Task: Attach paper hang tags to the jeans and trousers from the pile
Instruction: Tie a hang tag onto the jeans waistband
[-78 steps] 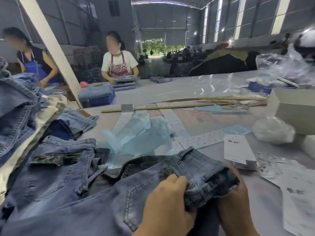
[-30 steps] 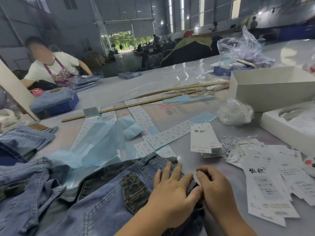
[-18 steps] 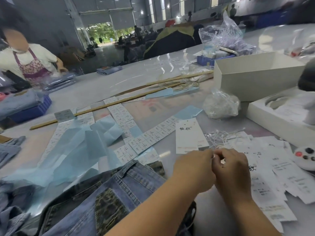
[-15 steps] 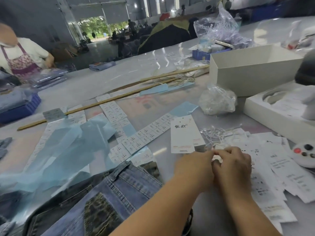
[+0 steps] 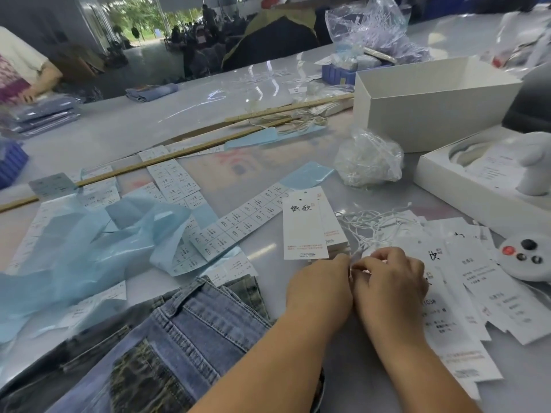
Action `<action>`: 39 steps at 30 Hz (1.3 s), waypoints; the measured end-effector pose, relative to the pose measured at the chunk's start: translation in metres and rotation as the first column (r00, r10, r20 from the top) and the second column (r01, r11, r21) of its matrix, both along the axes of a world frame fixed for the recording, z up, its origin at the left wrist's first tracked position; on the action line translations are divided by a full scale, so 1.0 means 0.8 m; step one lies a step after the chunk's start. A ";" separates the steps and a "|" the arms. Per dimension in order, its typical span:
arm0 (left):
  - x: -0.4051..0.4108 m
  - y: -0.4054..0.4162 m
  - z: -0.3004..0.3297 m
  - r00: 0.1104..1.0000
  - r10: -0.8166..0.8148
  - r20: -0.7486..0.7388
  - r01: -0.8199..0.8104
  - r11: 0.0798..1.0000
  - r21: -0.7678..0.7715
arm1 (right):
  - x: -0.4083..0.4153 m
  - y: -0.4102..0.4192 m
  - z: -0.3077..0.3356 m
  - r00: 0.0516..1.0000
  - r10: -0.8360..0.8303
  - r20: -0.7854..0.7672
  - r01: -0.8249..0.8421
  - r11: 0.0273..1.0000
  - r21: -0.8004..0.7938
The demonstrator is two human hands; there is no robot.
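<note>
Your left hand (image 5: pixel 320 289) and right hand (image 5: pixel 390 283) are meeting at lower centre of the frame, fingertips curled together and pinching a thin white string (image 5: pixel 356 257) from the tangle of strings (image 5: pixel 375 226). The hang tags (image 5: pixel 304 225) are lying just above your hands, more tags (image 5: pixel 465 293) spreading to their right. The jeans (image 5: pixel 185 338) are lying at lower left.

Glossy grey bench (image 5: pixel 125 126). Jeans (image 5: pixel 190 332) near left; hang tags (image 5: pixel 465 296) near right; label strips (image 5: pixel 241 222) centre; 2 wooden sticks (image 5: pixel 185 150) far; white box (image 5: pixel 429 108) far right.
</note>
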State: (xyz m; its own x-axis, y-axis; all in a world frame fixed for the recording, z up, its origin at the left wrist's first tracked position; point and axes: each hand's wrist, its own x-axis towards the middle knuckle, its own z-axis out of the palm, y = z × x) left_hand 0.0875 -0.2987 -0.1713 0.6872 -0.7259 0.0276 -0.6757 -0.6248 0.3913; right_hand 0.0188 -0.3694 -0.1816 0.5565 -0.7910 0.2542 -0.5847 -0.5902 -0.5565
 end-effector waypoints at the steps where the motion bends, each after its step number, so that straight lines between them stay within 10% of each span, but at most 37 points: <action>1: 0.000 0.001 0.000 1.000 0.004 -0.015 -0.004 1.000 -0.008 | 0.001 0.001 0.000 0.999 0.006 0.050 -0.006 1.000 -0.010; 23: 0.004 0.010 0.015 0.980 0.012 -0.199 -0.077 0.944 -0.321 | 0.000 0.004 0.008 0.849 0.127 0.512 -0.128 0.991 -0.034; 39: 0.004 0.040 0.032 0.969 -0.025 -0.246 -0.124 0.811 -0.572 | -0.007 0.013 0.010 0.783 0.269 0.560 -0.313 0.950 -0.019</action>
